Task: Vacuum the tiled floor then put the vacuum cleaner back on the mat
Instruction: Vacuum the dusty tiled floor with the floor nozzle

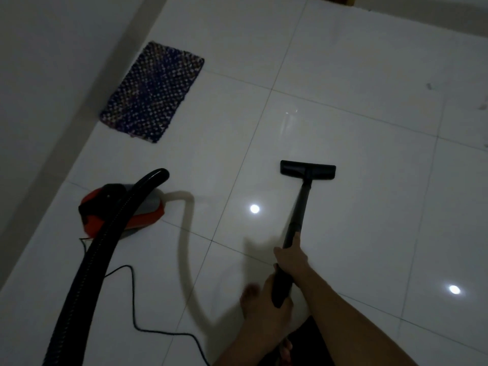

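Note:
A red and grey vacuum cleaner body (148, 207) sits on the white tiled floor (356, 180) at the left. Its black ribbed hose (87, 270) arcs up and runs down to the lower left corner. The black wand (301, 204) slants from my hands to the flat floor nozzle (307, 170), which rests on a tile. My right hand (291, 257) grips the wand higher up. My left hand (272, 313) grips its lower end. A dark woven mat (153, 92) lies empty by the left wall, beyond the vacuum body.
A thin black power cord (134, 307) snakes across the tiles from the vacuum body towards my feet. A grey wall with skirting (52, 75) runs along the left. Small bits of debris (429, 86) lie at the far right. Ceiling lights reflect off the tiles.

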A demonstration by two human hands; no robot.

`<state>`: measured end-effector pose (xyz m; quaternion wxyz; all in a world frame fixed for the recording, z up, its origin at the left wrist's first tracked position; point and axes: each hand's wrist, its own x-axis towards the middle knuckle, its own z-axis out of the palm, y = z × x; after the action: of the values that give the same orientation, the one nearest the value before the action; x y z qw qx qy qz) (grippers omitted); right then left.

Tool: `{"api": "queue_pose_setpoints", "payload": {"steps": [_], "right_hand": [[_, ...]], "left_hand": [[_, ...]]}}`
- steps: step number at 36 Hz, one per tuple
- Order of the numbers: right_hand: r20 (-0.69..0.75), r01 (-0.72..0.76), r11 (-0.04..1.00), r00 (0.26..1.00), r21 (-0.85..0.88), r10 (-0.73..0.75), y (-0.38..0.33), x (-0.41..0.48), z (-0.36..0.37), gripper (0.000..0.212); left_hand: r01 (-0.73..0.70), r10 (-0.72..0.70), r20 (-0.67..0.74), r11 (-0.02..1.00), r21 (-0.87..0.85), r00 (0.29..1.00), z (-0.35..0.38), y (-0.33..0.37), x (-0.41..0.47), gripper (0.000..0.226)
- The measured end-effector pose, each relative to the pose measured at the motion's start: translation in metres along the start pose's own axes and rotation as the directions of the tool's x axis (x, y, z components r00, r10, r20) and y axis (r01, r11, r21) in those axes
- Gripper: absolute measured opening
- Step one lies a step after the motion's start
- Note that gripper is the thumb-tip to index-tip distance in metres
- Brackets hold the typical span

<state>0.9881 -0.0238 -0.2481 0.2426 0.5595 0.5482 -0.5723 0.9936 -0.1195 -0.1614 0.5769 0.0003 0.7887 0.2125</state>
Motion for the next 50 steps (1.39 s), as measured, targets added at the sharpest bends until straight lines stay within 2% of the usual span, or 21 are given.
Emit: {"api": "queue_pose_setpoints", "payload": {"steps": [2, 5, 7, 10, 19, 27, 35, 44, 46, 50], "right_hand": [[0.008, 0.003, 1.0, 1.0, 0.001, -0.003, -0.002, -0.001, 0.01, 0.083], [0.012, 0.002, 1.0, 1.0, 0.023, -0.003, -0.007, 0.0, 0.021, 0.083], [0.011, 0.006, 1.0, 1.0, 0.019, -0.006, -0.01, 0.003, 0.026, 0.083], [0.006, 0.013, 1.0, 1.0, -0.008, -0.013, -0.018, 0.009, 0.03, 0.083], [-0.059, 0.029, 0.997, 0.998, 0.065, -0.025, -0.06, 0.052, -0.013, 0.081], [-0.089, 0.021, 0.994, 0.996, 0.107, -0.011, -0.078, 0.095, -0.116, 0.079], [-0.158, -0.009, 0.987, 0.987, 0.159, 0.034, -0.097, 0.143, -0.255, 0.08], [-0.219, -0.043, 0.972, 0.971, 0.231, 0.095, -0.109, 0.193, -0.392, 0.08], [-0.219, -0.036, 0.978, 0.972, 0.206, 0.082, -0.111, 0.2, -0.414, 0.077], [-0.22, -0.027, 0.954, 0.971, 0.299, 0.097, -0.118, 0.213, -0.454, 0.079]], "left_hand": [[0.014, -0.015, -0.031, 0.999, -0.032, 0.999, -0.007, -0.004, 0.002, 0.026], [-0.01, 0.008, -0.056, 0.999, -0.048, 0.998, -0.015, -0.013, 0.004, 0.027], [-0.078, 0.077, -0.065, 0.997, -0.013, 0.995, -0.02, -0.02, 0.006, 0.034], [-0.141, 0.14, -0.03, 0.988, -0.067, 0.99, -0.026, -0.024, 0.01, 0.045], [-0.143, 0.158, 0.044, 0.96, -0.239, 0.987, -0.028, 0.037, 0.04, 0.05], [-0.149, 0.182, 0.122, 0.958, -0.243, 0.976, 0.012, 0.136, 0.072, 0.054], [-0.151, 0.192, 0.208, 0.968, -0.198, 0.959, 0.07, 0.267, 0.103, 0.053], [-0.113, 0.157, 0.298, 0.981, -0.158, 0.941, 0.129, 0.388, 0.141, 0.043], [-0.124, 0.162, 0.303, 0.982, -0.141, 0.939, 0.14, 0.407, 0.149, 0.039], [-0.184, 0.214, 0.292, 0.975, -0.128, 0.932, 0.155, 0.443, 0.167, 0.027]]}}
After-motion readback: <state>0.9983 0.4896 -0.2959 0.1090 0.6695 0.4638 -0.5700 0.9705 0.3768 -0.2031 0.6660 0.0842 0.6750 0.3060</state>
